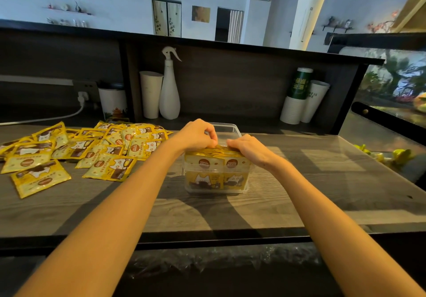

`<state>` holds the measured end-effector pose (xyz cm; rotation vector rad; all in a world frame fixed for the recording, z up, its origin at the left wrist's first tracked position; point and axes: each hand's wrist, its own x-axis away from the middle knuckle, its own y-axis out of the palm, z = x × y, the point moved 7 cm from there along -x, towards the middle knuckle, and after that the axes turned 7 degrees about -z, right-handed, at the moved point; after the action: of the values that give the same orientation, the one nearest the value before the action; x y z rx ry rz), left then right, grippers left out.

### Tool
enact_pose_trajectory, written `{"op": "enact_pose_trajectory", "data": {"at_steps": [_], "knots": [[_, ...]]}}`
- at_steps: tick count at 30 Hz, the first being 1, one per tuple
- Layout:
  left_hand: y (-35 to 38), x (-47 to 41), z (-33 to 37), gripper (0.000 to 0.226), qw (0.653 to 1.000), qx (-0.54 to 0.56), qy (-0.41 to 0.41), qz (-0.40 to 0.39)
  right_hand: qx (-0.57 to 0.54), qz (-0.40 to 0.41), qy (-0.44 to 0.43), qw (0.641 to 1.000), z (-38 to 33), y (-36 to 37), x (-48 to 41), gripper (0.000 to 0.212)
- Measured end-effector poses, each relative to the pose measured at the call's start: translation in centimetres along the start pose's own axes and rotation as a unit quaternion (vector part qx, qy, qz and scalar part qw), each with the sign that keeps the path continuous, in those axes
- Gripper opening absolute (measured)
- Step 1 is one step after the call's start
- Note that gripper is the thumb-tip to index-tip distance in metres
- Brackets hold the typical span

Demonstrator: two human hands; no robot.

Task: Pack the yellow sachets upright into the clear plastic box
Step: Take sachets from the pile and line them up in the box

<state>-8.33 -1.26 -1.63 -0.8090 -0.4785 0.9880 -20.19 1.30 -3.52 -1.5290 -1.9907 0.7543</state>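
While loose sachets (69, 151) lie scattered left on the table (299, 181), the left hand (198, 135) and right hand (246, 149) both pinch the tops of packed sachets (216, 165) standing upright in the near half of the box (228, 128).

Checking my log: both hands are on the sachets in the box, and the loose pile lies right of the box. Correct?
No: the head view shows the loose pile left of the box, not right. The left hand and right hand are on the sachets in it.
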Motion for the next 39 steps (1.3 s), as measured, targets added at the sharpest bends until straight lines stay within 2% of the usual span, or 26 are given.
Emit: {"op": "enact_pose_trajectory", "data": {"at_steps": [3,5,7,10,13,16,19,23,26,29,32,35,37,39], "knots": [[0.2,0.4,0.0,0.015,1.0,0.02,-0.001,-0.001,0.014,-0.002,0.003,1.0,-0.2,0.1,0.1,0.039],[0.6,0.6,0.1,0.029,1.0,-0.013,-0.011,-0.011,0.014,-0.004,0.009,1.0,-0.3,0.1,0.2,0.039],[1.2,0.6,-0.2,0.033,0.998,-0.05,-0.032,-0.03,0.008,0.005,0.02,1.0,-0.1,0.0,0.3,0.042],[1.2,0.5,-0.5,0.029,0.997,-0.049,-0.048,-0.024,0.013,0.032,0.029,0.999,0.1,-0.2,0.4,0.05],[0.6,1.3,0.0,0.037,0.997,-0.043,-0.057,-0.012,0.034,0.079,0.008,0.996,-0.6,-0.7,0.6,0.046],[-0.8,2.0,-0.3,0.037,0.996,-0.048,-0.058,0.044,0.085,0.158,-0.041,0.983,-2.5,-1.3,1.0,0.04],[-3.6,3.2,-1.9,0.036,0.985,-0.058,-0.069,0.145,0.15,0.242,-0.093,0.954,-5.7,-1.4,1.6,0.03],[-7.1,7.2,-4.2,0.033,0.956,-0.116,-0.105,0.249,0.16,0.292,-0.161,0.929,-10.8,0.9,1.8,0.027],[-9.2,10.5,-7.1,0.03,0.93,-0.147,-0.149,0.303,0.161,0.275,-0.209,0.924,-14.1,4.3,1.0,0.027],[-10.1,13.4,-11.0,0.028,0.913,-0.158,-0.207,0.313,0.173,0.219,-0.23,0.932,-16.1,8.8,-0.7,0.028],[-9.8,15.1,-15.4,0.025,0.91,-0.146,-0.271,0.279,0.164,0.143,-0.187,0.958,-15.6,13.2,-3.4,0.027],[-8.9,15.8,-19.3,0.023,0.913,-0.121,-0.305,0.242,0.129,0.072,-0.103,0.984,-13.7,16.3,-5.9,0.027],[-8.3,15.8,-21.2,0.023,0.913,-0.115,-0.324,0.219,0.122,0.035,-0.037,0.991,-12.3,17.5,-7.0,0.037],[-7.7,15.4,-22.5,0.028,0.914,-0.105,-0.343,0.188,0.138,0.015,-0.005,0.99,-11.6,18.2,-7.8,0.05]]}}
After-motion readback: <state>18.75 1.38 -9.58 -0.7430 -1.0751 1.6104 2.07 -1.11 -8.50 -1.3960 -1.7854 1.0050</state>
